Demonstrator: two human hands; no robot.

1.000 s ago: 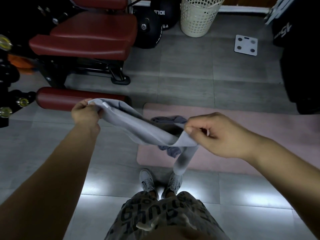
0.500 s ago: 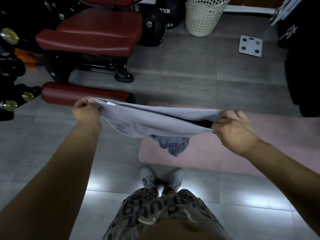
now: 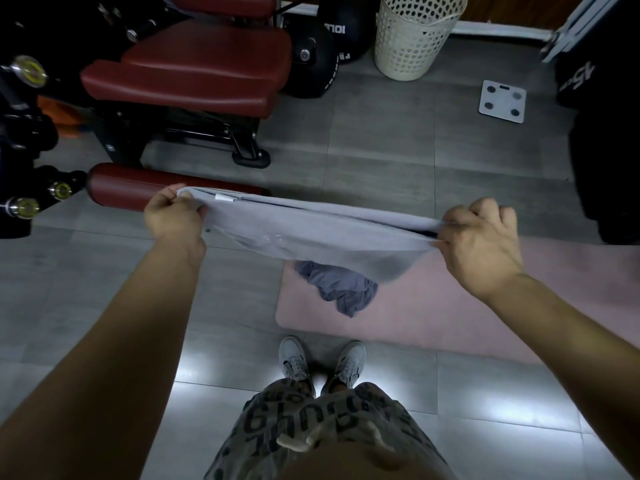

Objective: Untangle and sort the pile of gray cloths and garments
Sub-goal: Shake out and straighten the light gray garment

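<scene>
While the person's sneakers (image 3: 322, 363) stand on the floor just off the near edge of the pink mat (image 3: 485, 306), both hands hold a light gray garment (image 3: 311, 233) in the air above the mat's left edge. Left hand (image 3: 173, 216): grip clamped on one end, next to a white tag (image 3: 223, 198). Right hand (image 3: 481, 244): grip clamped on the opposite end, fingers curled round bunched fabric. The garment is pulled wide, two layers showing along the top edge, and the lower part sags. It looks light, soft and limp, neither slippery nor fragile. Best held by pinching both layers at the end hems. A darker gray pile (image 3: 341, 289) lies crumpled by the mat's near-left corner, likely tangled; take a loose edge and lift slowly. A cream laundry basket (image 3: 412, 36) stands by the far wall.
</scene>
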